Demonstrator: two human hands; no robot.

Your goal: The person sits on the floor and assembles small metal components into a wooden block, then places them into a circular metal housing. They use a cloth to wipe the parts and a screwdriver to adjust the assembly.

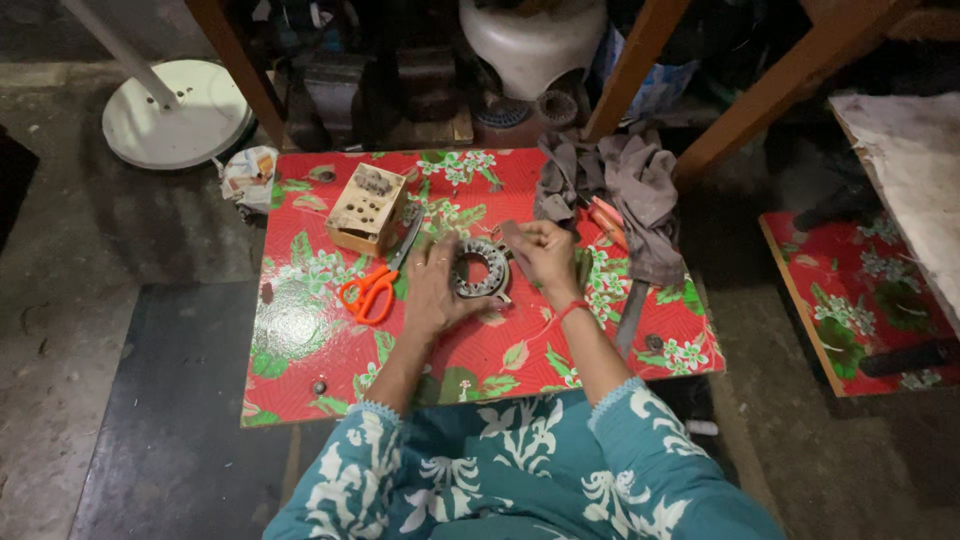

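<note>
On red floral table [300, 340]: 2 hands at metal ring [482, 268].
Left hand [432, 290] flat at 9 o'clock, touching; right hand [545, 255] pinching at 3 o'clock; orange scissors [372, 288] beside.

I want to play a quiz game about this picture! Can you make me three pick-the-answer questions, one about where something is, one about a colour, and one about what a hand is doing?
1. Where do the scissors lie?
A. on the table, beside the left hand
B. on the floor
C. on the grey cloth

2. What colour are the scissor handles?
A. blue
B. orange
C. white

3. What is the left hand doing?
A. resting on the metal ring
B. holding the wooden box
C. hanging off the table

Answers:
1. A, they lie on the red flowery table next to that hand.
2. B, both loops are orange.
3. A, its fingers touch the metal ring.
</note>
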